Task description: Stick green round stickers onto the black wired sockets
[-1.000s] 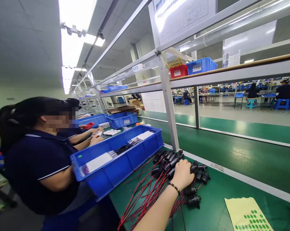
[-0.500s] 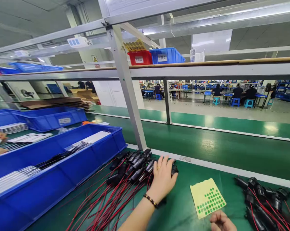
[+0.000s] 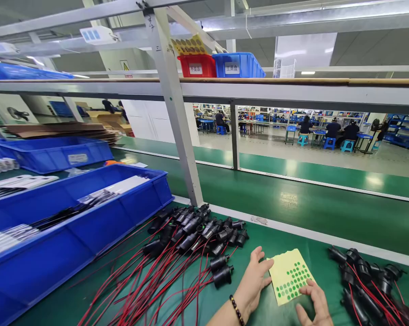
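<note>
My left hand [image 3: 252, 283] lies open on the green mat, fingers stretched toward the left edge of a yellow sheet of green dot stickers [image 3: 289, 275]. My right hand [image 3: 313, 303] is open too, its fingertips resting on the sheet's lower right corner. A pile of black sockets with red and black wires [image 3: 191, 240] spreads just left of my left hand. A second bunch of black sockets [image 3: 367, 280] lies to the right of the sheet.
A long blue bin [image 3: 72, 235] with cables and white parts stands at the left, another blue bin [image 3: 55, 154] behind it. A grey frame post [image 3: 177, 117] rises behind the pile. A green conveyor belt [image 3: 309, 203] runs beyond. Red and blue boxes [image 3: 221, 65] sit on the shelf.
My view swung right, away from the seated co-worker. My left hand left the socket pile and came back to the sticker sheet. My right hand came up onto the sheet.
</note>
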`<control>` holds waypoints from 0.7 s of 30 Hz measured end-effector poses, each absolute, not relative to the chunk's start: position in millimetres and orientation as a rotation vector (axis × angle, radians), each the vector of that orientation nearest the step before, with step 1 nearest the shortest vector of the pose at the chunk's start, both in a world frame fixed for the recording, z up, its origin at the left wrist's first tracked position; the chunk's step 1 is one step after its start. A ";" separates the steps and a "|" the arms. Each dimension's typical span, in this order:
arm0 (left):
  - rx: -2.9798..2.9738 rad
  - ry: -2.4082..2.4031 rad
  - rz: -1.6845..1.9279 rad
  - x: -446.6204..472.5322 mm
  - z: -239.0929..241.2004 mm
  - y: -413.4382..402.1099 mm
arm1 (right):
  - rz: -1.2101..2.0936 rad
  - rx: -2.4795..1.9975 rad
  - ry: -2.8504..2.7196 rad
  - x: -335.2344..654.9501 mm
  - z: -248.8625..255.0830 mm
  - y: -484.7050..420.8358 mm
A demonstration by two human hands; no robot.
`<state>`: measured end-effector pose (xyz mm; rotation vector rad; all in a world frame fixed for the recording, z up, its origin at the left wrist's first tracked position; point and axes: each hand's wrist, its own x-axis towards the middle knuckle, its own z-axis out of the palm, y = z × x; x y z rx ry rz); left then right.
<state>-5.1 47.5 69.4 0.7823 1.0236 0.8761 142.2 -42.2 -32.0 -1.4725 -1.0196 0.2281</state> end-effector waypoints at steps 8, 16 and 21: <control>0.822 1.030 0.715 9.8 43.3 41.2 | 0.043 -1.441 -1.041 122.9 -44.7 -35.4; 0.909 0.937 0.669 14.3 42.1 27.9 | 0.117 -1.406 -1.075 124.3 -25.8 -46.2; 0.869 0.839 0.693 11.6 52.2 24.5 | 0.118 -1.475 -1.124 131.9 -14.9 -51.0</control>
